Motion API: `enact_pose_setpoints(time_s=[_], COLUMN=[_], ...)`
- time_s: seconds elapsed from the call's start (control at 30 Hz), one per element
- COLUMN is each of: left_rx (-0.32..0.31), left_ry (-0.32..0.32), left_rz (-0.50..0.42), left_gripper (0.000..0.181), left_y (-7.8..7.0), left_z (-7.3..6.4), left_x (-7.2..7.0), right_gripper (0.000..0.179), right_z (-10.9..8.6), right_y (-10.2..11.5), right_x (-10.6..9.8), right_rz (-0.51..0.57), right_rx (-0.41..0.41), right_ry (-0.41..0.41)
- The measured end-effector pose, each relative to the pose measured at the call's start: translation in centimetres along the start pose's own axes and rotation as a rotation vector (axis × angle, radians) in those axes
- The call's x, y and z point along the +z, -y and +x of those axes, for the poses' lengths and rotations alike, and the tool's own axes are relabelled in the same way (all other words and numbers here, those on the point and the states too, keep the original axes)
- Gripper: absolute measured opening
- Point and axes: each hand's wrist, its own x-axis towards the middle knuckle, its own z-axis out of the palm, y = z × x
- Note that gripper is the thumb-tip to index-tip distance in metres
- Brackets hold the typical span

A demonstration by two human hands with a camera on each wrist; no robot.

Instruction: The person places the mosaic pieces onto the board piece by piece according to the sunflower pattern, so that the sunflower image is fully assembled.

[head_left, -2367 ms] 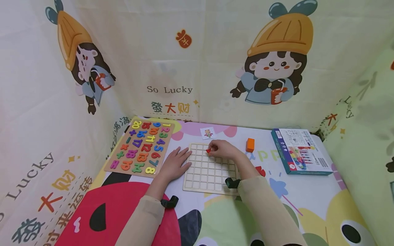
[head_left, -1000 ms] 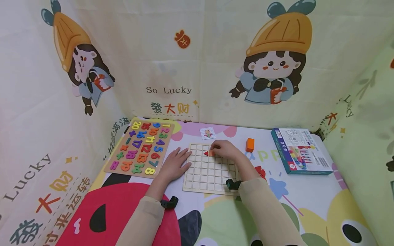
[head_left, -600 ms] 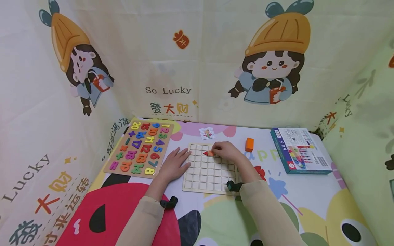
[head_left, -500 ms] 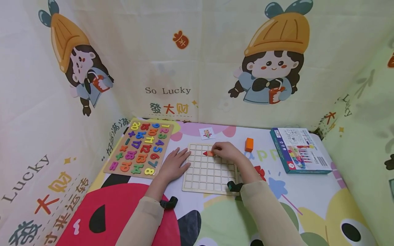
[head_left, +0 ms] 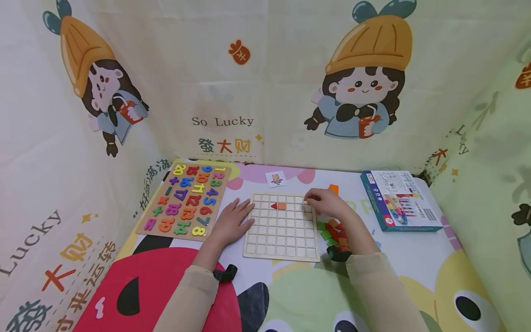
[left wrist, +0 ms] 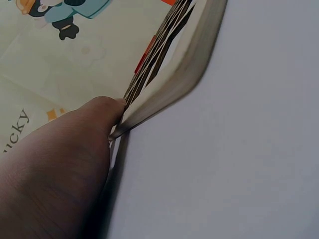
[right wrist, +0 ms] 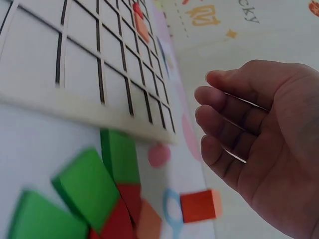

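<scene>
A wooden grid board [head_left: 282,233] lies on the table. In its upper part a red triangle piece [head_left: 274,206] sits beside an orange square piece [head_left: 281,205], each in a cell. My left hand [head_left: 230,223] is spread flat, fingertips and thumb touching the board's left edge; the left wrist view shows the thumb [left wrist: 94,119] against that edge. My right hand [head_left: 325,203] hovers over the board's upper right corner. In the right wrist view its fingers [right wrist: 219,117] are loosely bent and hold nothing. Below it lies a pile of green, red and orange pieces [head_left: 333,230].
A number puzzle board [head_left: 184,200] lies at the left. Behind the grid board is a small picture card [head_left: 275,179]. An orange block [head_left: 333,188] stands partly hidden behind my right hand. A boxed set [head_left: 400,200] lies at the right, with a printed cloth wall behind.
My right hand has let go of the orange square, which stays beside the red triangle, and has moved right, uncovering the pile. The left hand stays at the board's edge.
</scene>
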Motion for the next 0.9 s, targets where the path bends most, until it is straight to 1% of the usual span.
enact_pose_setpoints(time_s=[0.2,0.27,0.43,0.57,0.73,0.9], left_rx=[0.002,0.001,0.001,0.002,0.003,0.001], left_ry=[-0.004,-0.006,-0.004,-0.003,-0.006,-0.004], left_rz=[0.006,0.007,0.008,0.004,0.001,0.007], left_gripper=[0.063,0.062,0.063,0.063,0.063,0.063], left_y=[0.1,0.1,0.1,0.1,0.0,0.0], left_z=[0.1,0.1,0.1,0.1,0.1,0.0], left_x=[0.1,0.1,0.2,0.2,0.2,0.2], right_gripper=[0.021,0.02,0.022,0.024,0.026,0.028], right_z=[-2.5,-3.3,-5.0,-5.9,-7.0,-7.5], right_y=[-2.1,-3.0,-4.8,-6.3,-7.9,-8.8], right_x=[-1.7,-2.0,-2.3,-2.4,-2.5,-2.3], right_rz=[-0.034,-0.035,0.015,0.004,0.024,0.022], right_rx=[0.005,0.019,0.081,0.086,0.12,0.102], right_ry=[-0.02,-0.004,0.064,0.074,0.063,0.095])
